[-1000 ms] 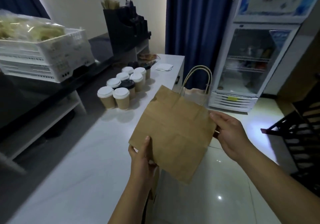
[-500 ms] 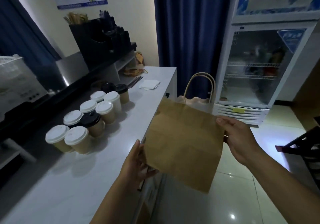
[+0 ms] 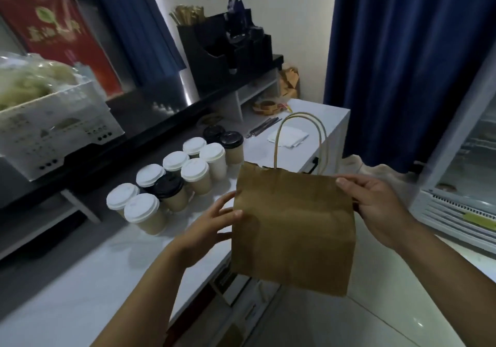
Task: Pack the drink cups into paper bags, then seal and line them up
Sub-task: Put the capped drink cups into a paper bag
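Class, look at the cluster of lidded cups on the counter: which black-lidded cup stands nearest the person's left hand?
The black-lidded cup wedged among the white-lidded ones in the near group. The other two black-lidded cups stand at the cluster's far end, well beyond the left hand.

White counter [image 3: 88, 279] carries clustered lidded cups [image 3: 171, 182], a napkin [image 3: 288, 137], and straws [image 3: 263, 127].

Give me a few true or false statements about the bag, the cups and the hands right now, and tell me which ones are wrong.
1. Both hands hold the brown paper bag, the left hand at its left edge and the right hand at its right edge. True.
2. The bag rests flat on the white counter. False: it is held up in the air, handles upward.
3. The lidded cups stand grouped on the counter, left of the bag. True.
4. Every cup has a white lid. False: a few lids are black.
5. One cup already sits inside the bag. False: the bag looks flat and unopened.
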